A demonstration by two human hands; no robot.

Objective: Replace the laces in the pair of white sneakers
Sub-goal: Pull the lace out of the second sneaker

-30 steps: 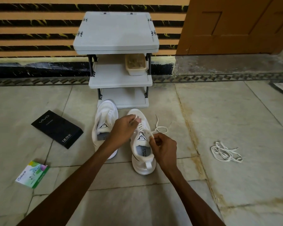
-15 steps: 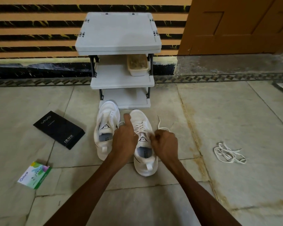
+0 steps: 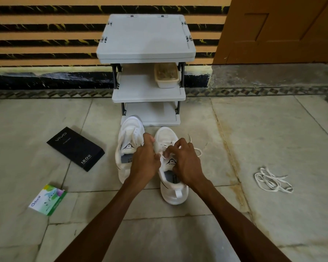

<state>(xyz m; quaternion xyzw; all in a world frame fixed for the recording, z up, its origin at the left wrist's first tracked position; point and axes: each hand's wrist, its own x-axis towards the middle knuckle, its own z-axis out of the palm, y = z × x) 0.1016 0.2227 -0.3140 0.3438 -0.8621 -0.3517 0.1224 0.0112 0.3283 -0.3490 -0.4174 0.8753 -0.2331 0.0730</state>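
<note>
1. Threading is the step I judge to be in hand: the nearer sneaker (image 3: 173, 191) stands on the floor (image 3: 263, 129), toe towards the grey rack (image 3: 146, 36), with a white lace (image 3: 166, 144) crossed over its forepart and a free end trailing off to its right.
2. My left hand (image 3: 146, 161) sits at the shoe's left side by the tongue, fingers curled tight; it seems to pinch a strand of that lace between thumb and forefinger.
3. My right hand (image 3: 187, 163) covers the upper eyelets, fingers bent in a fine pinch on the lace beside the tongue.
4. The other sneaker (image 3: 127, 133) stands just beside it, to the left; I cannot tell how far it is laced.
5. Next, I reckon, the tip wants feeding through the next eyelet up, then both sides drawn even, with the left hand steadying the shoe.
6. Well apart to the right lies a heap of loose laces (image 3: 273, 180).
7. To the left, a black box (image 3: 75, 148) and a green packet (image 3: 47, 199) lie on the floor.
</note>
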